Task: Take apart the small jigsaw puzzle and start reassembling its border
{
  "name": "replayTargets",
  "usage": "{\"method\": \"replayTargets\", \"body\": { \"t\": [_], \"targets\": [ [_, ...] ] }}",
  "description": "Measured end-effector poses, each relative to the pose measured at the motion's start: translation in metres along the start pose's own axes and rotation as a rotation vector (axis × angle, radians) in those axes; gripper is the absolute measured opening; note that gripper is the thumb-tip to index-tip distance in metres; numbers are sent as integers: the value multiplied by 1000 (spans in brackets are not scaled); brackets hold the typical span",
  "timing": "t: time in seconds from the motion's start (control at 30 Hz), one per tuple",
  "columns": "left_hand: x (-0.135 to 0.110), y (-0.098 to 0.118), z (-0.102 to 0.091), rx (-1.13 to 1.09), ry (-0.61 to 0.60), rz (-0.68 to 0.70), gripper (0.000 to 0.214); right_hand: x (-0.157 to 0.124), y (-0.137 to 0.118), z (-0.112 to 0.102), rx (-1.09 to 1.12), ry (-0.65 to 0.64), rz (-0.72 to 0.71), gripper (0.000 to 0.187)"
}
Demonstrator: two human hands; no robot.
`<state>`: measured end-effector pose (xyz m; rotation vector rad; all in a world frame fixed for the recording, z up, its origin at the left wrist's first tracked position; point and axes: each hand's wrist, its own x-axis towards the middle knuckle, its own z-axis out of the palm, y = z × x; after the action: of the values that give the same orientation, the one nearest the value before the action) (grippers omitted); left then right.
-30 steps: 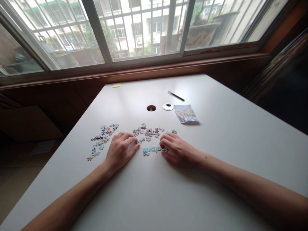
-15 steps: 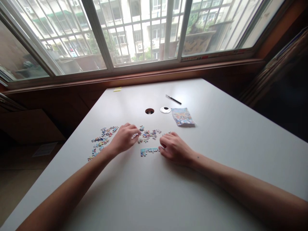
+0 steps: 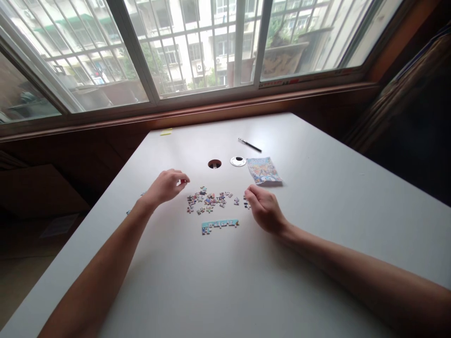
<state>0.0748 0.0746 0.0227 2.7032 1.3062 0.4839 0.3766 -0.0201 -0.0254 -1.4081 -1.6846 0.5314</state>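
Observation:
My left hand (image 3: 168,186) hovers to the upper left of loose puzzle pieces (image 3: 210,201). Its thumb and fingers are pinched on a small reddish bit that looks like a puzzle piece (image 3: 183,181). My right hand (image 3: 265,206) is closed, beside a few puzzle pieces (image 3: 245,205) that it partly covers; whatever its fingers hold is hidden. Between the hands and closer to me lies a joined strip of puzzle (image 3: 220,224), light blue along the top, with a piece hanging down at its left end.
A colourful printed picture sheet (image 3: 264,170) lies beyond my right hand. Behind it are a pen (image 3: 250,144), a round metal cover (image 3: 238,161) and a hole (image 3: 214,164) in the white table (image 3: 225,281). Other pieces (image 3: 128,212) show behind my left forearm.
My left hand has moved up and left, away from the loose pieces. The right hand has shifted off the joined strip, uncovering its right end. The view has turned slightly.

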Motion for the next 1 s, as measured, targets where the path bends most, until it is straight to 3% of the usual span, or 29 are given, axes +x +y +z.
{"method": "replayTargets", "body": {
  "t": [0.13,0.27,0.53,1.0],
  "targets": [
    [-8,-13,-14,-26,-127,-29,18,1,1,-1,72,29,53,36],
    [-8,0,-14,-57,-242,-16,19,2,2,-1,186,76,110,36],
    [-1,35,9,-90,-195,146,15,3,2,-2,251,82,110,35],
    [-1,33,13,-141,-201,74,13,3,5,-1,268,43,123,35]
  ]
}}
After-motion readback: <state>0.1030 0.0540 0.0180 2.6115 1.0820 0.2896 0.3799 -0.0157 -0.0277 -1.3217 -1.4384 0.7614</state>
